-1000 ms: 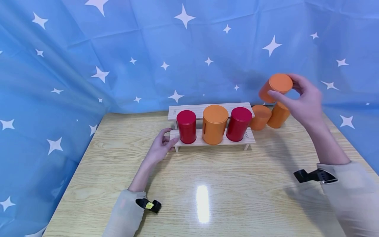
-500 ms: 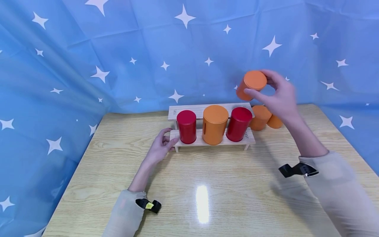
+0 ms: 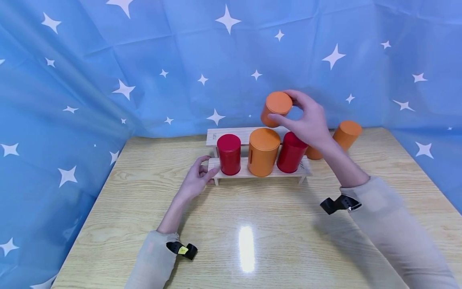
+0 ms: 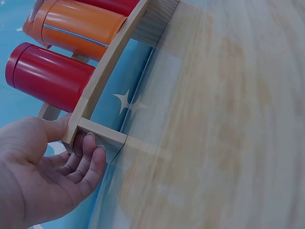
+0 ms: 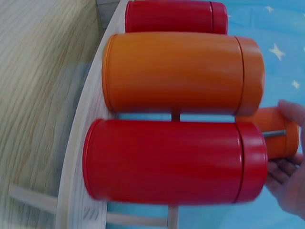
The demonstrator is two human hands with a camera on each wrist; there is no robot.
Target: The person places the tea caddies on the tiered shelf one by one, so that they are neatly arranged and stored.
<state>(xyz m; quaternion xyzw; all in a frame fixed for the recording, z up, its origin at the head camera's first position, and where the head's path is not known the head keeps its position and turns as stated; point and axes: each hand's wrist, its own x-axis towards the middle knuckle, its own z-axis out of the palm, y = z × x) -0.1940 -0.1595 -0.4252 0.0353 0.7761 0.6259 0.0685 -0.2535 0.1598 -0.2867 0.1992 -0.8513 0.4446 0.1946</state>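
A two-step wooden rack [image 3: 213, 137] stands on the table. On its lower step are a red canister [image 3: 229, 156], a larger orange canister [image 3: 263, 154] and another red canister [image 3: 290, 155], all upright. My left hand [image 3: 193, 181] grips the rack's left end, thumb on the lower step and fingers curled under it, as the left wrist view shows. Above the upper step, my right hand [image 3: 311, 123] holds a smaller orange canister [image 3: 275, 107], slightly tilted, between thumb and fingers. In the right wrist view this held canister [image 5: 271, 129] is partly hidden behind the larger ones.
Right of the rack, an orange canister [image 3: 347, 135] stands on the table [image 3: 202, 257]. Another orange canister [image 3: 313, 154] there is mostly hidden by my right hand and wrist. A blue star-patterned cloth [image 3: 173, 92] hangs behind and at the sides.
My right hand has carried the small orange canister leftward, from above the canisters on the right to above the rack's upper step. My left hand stays on the rack's end.
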